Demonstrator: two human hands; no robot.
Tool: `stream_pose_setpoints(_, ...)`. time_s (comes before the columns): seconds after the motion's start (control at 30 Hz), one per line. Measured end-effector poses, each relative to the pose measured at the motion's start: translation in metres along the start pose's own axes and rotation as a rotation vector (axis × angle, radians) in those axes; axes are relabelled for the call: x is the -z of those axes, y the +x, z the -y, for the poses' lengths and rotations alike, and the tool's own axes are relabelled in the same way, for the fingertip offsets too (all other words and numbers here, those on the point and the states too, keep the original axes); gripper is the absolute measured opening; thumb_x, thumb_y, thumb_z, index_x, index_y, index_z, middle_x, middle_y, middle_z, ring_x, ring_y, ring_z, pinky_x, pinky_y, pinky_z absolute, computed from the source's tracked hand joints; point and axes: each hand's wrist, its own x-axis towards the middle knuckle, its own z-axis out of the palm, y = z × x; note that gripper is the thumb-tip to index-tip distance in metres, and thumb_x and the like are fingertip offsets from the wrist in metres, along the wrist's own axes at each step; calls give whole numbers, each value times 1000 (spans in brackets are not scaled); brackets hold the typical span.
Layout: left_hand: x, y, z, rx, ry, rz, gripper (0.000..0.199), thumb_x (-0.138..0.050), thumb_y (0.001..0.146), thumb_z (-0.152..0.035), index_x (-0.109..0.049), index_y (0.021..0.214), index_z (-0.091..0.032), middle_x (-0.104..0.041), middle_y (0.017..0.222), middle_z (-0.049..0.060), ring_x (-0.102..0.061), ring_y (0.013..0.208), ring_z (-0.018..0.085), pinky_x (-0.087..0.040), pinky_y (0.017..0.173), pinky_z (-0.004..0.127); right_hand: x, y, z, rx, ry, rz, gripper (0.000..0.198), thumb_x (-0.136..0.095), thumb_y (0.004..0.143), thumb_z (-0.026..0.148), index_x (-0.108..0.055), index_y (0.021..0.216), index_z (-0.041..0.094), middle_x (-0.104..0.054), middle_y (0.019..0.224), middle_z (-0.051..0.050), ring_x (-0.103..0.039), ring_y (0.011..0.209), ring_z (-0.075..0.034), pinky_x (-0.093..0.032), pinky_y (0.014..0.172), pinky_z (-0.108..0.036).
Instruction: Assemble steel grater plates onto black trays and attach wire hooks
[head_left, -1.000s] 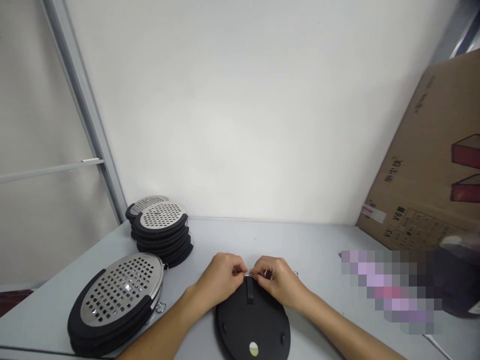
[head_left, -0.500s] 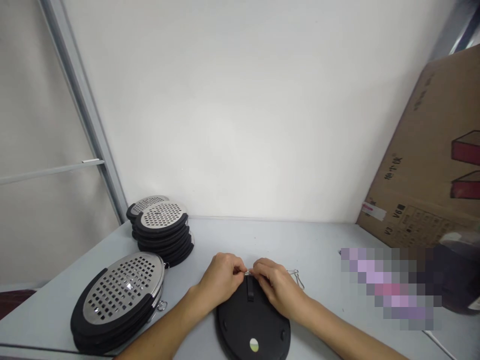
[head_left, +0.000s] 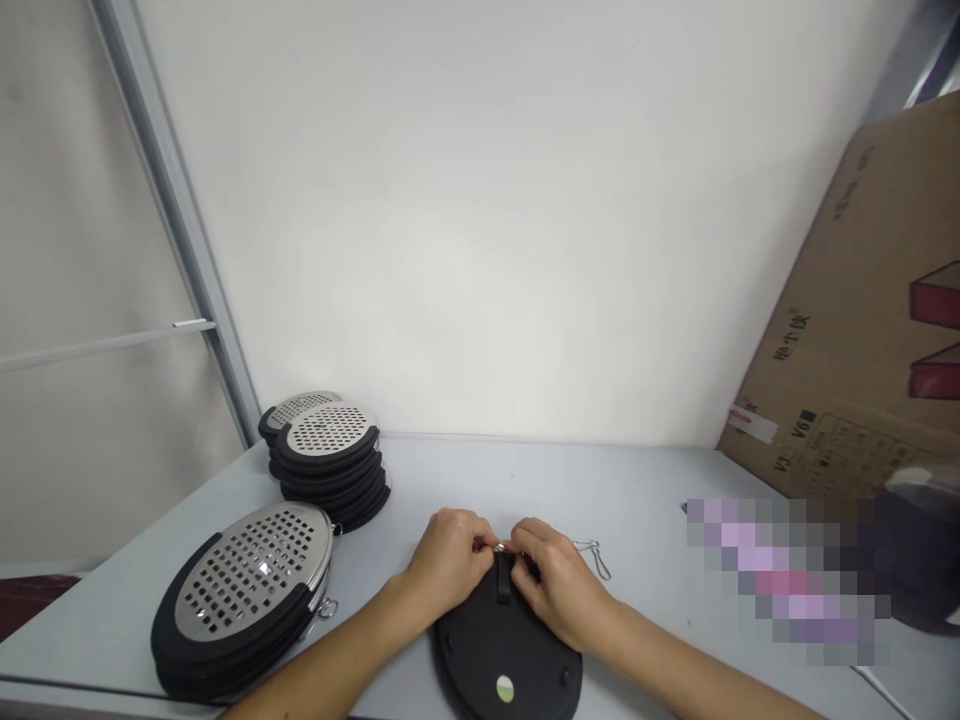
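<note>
clock face centred on the black oval piece [head_left: 517, 640], 12 pointing away from the wearer. oval piece lies underside up on the counter [head_left: 450, 480], directly at 6 o'clock from the two sets of fingertips, near edge cut off by the frame. left grip [head_left: 454, 555] sits at 11 o'clock, thumb and forefinger closed in a pinch on a small metal fitting [head_left: 500, 548] at the oval's 12 o'clock edge. right grip [head_left: 559, 580] sits at 1 o'clock, fingertips pressed together on the other side of the same fitting; exact contact partly hidden. black strap [head_left: 503, 582] runs from the fitting toward 6 o'clock, where a pale green-and-white sticker [head_left: 505, 688] shows. bent wire clip [head_left: 598, 562] on the counter just beside the right grip, at its 2 o'clock. perforated silver-faced oval [head_left: 251, 575] with black rim between 9 and 10, apart from the left grip; stack of similar pieces [head_left: 330, 475] between 10 and 11. cardboard box [head_left: 847, 330] between 1 and 2.
</note>
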Motion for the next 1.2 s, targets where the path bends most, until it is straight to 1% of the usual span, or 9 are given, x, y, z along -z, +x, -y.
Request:
stream_pose_setpoints(0.17, -3, -2, 0, -8, 43, 8, 30, -50, 74, -10, -76, 84, -21, -75, 85, 4, -67, 78, 18, -47, 74, 27, -4, 0, 0, -19, -33, -32, 22, -43, 73, -2, -50, 71, 19, -53, 75, -2, -52, 73, -17, -40, 65, -27)
stream_pose_setpoints(0.37, -5, -6, -5, 11, 163, 10, 26, -53, 78, -13, -75, 86, -23, -74, 87, 4, -66, 81, 20, -47, 75, 29, -6, 1, 1, -38, -72, -30, 22, -45, 74, 0, -55, 67, 18, -54, 73, -2, -52, 72, -17, -40, 66, -27)
stream_pose_setpoints(0.5, -7, -8, -8, -27, 243, 2, 23, -53, 81, -13, -74, 83, -22, -72, 82, 4, -65, 78, 20, -45, 72, 28, -5, 0, 1, -55, -100, -40, 20, -46, 74, 1, -57, 69, 18, -55, 73, -3, -52, 71, -17, -39, 66, -27)
stream_pose_setpoints(0.6, -8, -10, -9, -76, 277, -4, 25, -51, 85, -14, -74, 83, -22, -71, 79, 4, -63, 76, 19, -44, 70, 28, -5, -1, 0, -70, -117, -44, 19, -46, 75, 2, -56, 69, 17, -54, 73, -3, -52, 71, -17, -39, 66, -28)
stream_pose_setpoints(0.73, -8, -10, -9, -136, 291, -13, 29, -46, 91, -17, -73, 83, -22, -71, 78, 4, -62, 74, 18, -43, 68, 28, -6, -2, 0, -88, -146, -47, 19, -45, 75, 3, -55, 69, 18, -53, 72, -2, -51, 69, -17, -38, 65, -27)
stream_pose_setpoints(0.83, -9, -10, -7, -148, 284, -8, 31, -44, 93, -18, -73, 84, -22, -71, 77, 5, -61, 73, 18, -42, 68, 28, -7, -2, -1, -90, -158, -52, 19, -45, 76, 3, -54, 68, 18, -52, 71, -2, -51, 68, -16, -37, 63, -27)
stream_pose_setpoints(1.07, -11, -10, -4, -176, 239, -26, 33, -42, 94, -19, -74, 85, -23, -71, 78, 4, -60, 72, 17, -43, 68, 28, -8, -3, -2, -99, -153, -92, 20, -44, 75, 3, -51, 64, 19, -52, 69, -2, -50, 66, -17, -37, 62, -28)
stream_pose_setpoints(1.2, -12, -10, -4, -168, 232, -30, 31, -44, 93, -18, -74, 87, -23, -71, 78, 5, -61, 74, 17, -44, 69, 28, -9, -3, -2, -104, -134, -87, 20, -44, 75, 4, -51, 65, 19, -52, 70, -2, -51, 68, -17, -39, 62, -28)
